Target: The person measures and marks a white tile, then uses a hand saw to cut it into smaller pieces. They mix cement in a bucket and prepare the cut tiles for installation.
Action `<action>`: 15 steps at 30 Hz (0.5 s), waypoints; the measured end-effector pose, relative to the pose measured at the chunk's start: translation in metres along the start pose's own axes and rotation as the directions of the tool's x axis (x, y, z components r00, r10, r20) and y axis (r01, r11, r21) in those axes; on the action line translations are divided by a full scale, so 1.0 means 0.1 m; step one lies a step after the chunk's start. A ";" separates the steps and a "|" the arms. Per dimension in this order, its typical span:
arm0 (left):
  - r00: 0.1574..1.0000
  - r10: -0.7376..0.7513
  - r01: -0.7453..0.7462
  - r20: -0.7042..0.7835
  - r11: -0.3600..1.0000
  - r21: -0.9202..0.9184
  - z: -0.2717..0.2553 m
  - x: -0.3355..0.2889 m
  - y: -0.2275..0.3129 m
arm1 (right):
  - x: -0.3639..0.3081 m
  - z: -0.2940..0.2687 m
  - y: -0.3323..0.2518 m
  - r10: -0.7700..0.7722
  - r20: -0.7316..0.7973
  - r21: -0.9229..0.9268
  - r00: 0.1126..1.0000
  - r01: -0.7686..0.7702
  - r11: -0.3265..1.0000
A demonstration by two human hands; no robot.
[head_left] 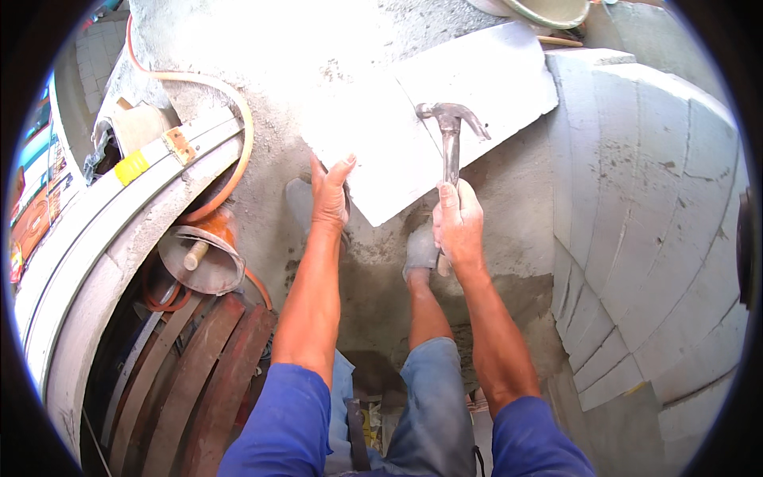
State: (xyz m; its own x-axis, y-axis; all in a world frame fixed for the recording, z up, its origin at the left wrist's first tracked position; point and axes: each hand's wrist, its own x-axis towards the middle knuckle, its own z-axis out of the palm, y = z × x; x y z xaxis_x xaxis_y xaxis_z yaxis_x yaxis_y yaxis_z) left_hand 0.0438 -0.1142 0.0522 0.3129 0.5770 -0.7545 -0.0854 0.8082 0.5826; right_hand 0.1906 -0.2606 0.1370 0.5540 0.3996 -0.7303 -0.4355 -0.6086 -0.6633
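Note:
A claw hammer (450, 135) with a metal head is gripped low on its handle by my right hand (458, 222). Its head is up over a large white slab (381, 175), and from this view I cannot tell whether it touches. My left hand (330, 195) is at the slab's near left edge, thumb above the surface and fingers partly hidden at the edge. A thin dark line crosses the slab beside the hammer head. One of my feet (421, 248) stands below the slab's near edge.
Stacked pale blocks (636, 191) form a wall on the right. At left lie a long white rail (119, 207), an orange hose (238, 103), an orange cone-shaped vessel (211, 250) and brown boards (191, 374). A round basin (552, 11) sits at the back.

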 end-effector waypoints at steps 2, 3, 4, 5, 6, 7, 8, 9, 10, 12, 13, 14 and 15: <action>1.000 0.005 -0.005 -0.019 1.000 -0.007 -0.01 -0.01 0.00 | -0.19 -0.04 -0.38 0.002 -0.083 0.018 0.997 0.000 1.000; 0.999 0.006 -0.007 -0.042 1.000 -0.007 -0.03 -0.01 -0.03 | -0.32 -0.11 -0.60 -0.123 -0.098 0.032 0.988 0.126 0.991; 0.997 0.007 -0.007 -0.071 1.000 -0.006 -0.04 -0.01 -0.03 | -0.46 -0.20 -0.81 -0.241 -0.112 0.046 0.964 0.248 0.968; 0.996 0.006 -0.007 -0.088 1.000 -0.012 -0.07 -0.02 -0.03 | -0.64 -0.25 -1.04 -0.390 -0.141 0.121 0.910 0.406 0.906; 0.995 0.003 -0.004 -0.102 1.000 -0.009 -0.04 -0.04 -0.01 | -0.75 -0.32 -1.26 -0.519 -0.189 0.193 0.834 0.550 0.813; 0.993 -0.002 0.001 -0.116 1.000 -0.008 -0.01 -0.06 0.00 | -0.77 -0.35 -1.43 -0.638 -0.243 0.221 0.730 0.682 0.697; 0.995 0.020 -0.021 -0.101 1.000 -0.008 0.00 -0.06 0.02 | -0.77 -0.37 -1.57 -0.735 -0.298 0.240 0.609 0.793 0.560; 0.995 0.043 -0.044 -0.089 0.999 -0.006 -0.01 -0.07 0.04 | -0.75 -0.37 -1.62 -0.806 -0.355 0.252 0.474 0.879 0.406; 0.996 0.061 -0.061 -0.067 0.998 -0.008 0.02 -0.07 0.06 | -0.71 -0.36 -1.45 -0.770 -0.355 0.308 0.530 0.844 0.439; 0.994 0.074 -0.072 -0.075 0.997 0.026 0.11 -0.09 0.10 | -0.36 -0.21 -0.51 -0.764 -0.153 -0.379 0.627 0.677 0.631; 0.994 0.079 -0.076 -0.077 0.996 0.042 0.17 -0.11 0.10 | -0.18 -0.12 -0.05 -0.745 -0.048 -0.670 0.665 0.532 0.518; 0.995 0.072 -0.068 -0.075 0.996 0.062 0.23 -0.17 0.05 | -0.08 0.01 0.08 -0.172 -0.138 -0.458 0.975 0.091 0.884; 0.991 0.094 -0.086 -0.098 0.993 0.084 0.21 -0.23 0.05 | -0.07 0.01 0.05 -0.143 -0.138 -0.491 0.980 0.058 0.869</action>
State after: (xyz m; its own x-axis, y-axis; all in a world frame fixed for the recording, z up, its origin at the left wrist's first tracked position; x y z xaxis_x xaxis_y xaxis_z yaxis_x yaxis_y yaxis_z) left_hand 0.0559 -0.1257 0.0789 0.2095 0.6591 -0.7223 -0.0318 0.7429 0.6686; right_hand 0.1839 -0.2664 0.1385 0.7033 0.3840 -0.5983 0.0020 -0.8426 -0.5385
